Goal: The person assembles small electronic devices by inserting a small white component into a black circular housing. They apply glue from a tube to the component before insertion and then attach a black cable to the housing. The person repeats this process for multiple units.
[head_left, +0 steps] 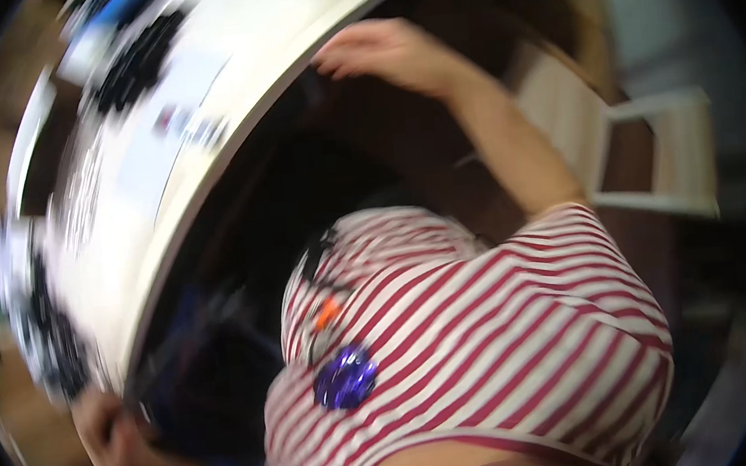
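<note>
The white table [127, 293] lies front-left, the right hand [387, 52], fingers bent, and the left hand [110, 438], blurred, lying near its edge, any grip indiscernible; light, even contact presumably serves best.

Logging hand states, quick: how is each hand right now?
Left hand: blurred, by the white table; grip cannot be told.
Right hand: fingers bent at the table's edge; whether it grips cannot be told.
</note>
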Action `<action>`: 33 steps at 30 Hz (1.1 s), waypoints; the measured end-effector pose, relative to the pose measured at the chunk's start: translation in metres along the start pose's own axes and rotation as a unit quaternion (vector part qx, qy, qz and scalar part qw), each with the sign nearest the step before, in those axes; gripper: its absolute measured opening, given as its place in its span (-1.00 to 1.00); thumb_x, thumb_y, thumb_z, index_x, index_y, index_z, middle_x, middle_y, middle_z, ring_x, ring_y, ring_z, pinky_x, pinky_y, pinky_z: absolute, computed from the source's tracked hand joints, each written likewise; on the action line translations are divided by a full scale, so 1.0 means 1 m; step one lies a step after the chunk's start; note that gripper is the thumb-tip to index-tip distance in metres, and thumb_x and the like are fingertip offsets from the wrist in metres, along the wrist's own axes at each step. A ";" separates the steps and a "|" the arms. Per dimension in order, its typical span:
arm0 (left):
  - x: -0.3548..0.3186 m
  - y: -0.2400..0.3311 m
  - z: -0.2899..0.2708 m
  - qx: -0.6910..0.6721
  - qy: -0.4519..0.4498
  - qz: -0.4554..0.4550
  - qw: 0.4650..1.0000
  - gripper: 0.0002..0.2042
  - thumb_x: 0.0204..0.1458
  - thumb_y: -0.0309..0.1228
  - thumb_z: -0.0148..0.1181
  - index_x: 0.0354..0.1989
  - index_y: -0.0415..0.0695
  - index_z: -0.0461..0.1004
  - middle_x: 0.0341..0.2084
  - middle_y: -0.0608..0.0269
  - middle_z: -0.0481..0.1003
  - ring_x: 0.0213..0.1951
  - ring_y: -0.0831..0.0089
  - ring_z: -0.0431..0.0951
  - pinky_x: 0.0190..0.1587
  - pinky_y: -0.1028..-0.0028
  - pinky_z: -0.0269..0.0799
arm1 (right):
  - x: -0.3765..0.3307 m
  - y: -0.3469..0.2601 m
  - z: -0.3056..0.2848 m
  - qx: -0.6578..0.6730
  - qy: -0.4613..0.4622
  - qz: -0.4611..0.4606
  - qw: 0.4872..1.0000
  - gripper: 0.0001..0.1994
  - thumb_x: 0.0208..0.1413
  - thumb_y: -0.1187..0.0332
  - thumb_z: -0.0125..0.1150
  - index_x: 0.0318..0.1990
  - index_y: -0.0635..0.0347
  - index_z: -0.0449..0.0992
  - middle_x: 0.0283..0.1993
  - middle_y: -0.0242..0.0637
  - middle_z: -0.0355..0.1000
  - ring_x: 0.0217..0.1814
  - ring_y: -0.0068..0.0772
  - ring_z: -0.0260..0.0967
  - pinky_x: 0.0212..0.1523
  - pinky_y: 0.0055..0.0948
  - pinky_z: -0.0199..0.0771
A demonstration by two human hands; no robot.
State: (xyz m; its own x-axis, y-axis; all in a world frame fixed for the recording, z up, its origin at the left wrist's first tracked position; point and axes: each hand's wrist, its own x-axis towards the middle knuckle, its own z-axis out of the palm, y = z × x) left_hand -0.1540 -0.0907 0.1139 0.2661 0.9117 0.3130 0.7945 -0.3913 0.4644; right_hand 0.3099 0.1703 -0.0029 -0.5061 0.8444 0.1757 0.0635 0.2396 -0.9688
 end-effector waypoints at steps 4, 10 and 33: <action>0.052 0.034 0.037 -0.019 -0.021 -0.089 0.996 -0.78 -0.20 -0.44 0.25 -0.39 -0.26 0.41 -0.51 0.23 0.37 -0.43 0.43 0.34 -0.36 0.51 0.23 | -0.021 -0.047 0.076 -0.117 -0.106 -0.174 0.972 -0.53 -0.10 0.20 0.23 -0.01 0.19 0.36 -0.06 -0.22 0.36 0.04 -0.33 0.25 0.04 -0.40 0.22; 0.065 0.047 0.031 -0.037 -0.198 -0.126 0.971 -0.81 -0.14 -0.39 0.18 -0.47 -0.27 0.37 -0.67 0.26 0.30 -0.63 0.48 0.31 -0.50 0.49 0.19 | -0.006 -0.024 0.173 -0.210 -0.240 -0.211 0.924 -0.65 -0.12 0.18 0.24 -0.22 0.20 0.42 -0.34 -0.20 0.42 -0.30 -0.19 0.36 -0.23 -0.38 0.32; 0.052 0.029 0.166 -0.591 0.467 0.021 0.657 -0.59 0.06 0.02 -0.18 -0.06 0.01 0.25 -0.48 0.26 0.32 -0.61 0.55 0.20 -0.48 0.54 0.16 | -0.025 0.078 0.195 -0.032 -0.218 -0.098 0.970 -0.73 -0.08 0.53 0.14 -0.16 0.27 0.36 -0.37 -0.25 0.35 -0.32 -0.41 0.36 -0.29 -0.56 0.34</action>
State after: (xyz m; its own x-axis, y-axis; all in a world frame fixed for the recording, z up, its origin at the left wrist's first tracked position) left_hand -0.0269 -0.0338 0.0059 -0.6149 0.6389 0.4623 -0.3299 -0.7408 0.5851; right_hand 0.1601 0.0745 -0.1167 -0.8291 0.4993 0.2518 -0.0254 0.4161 -0.9090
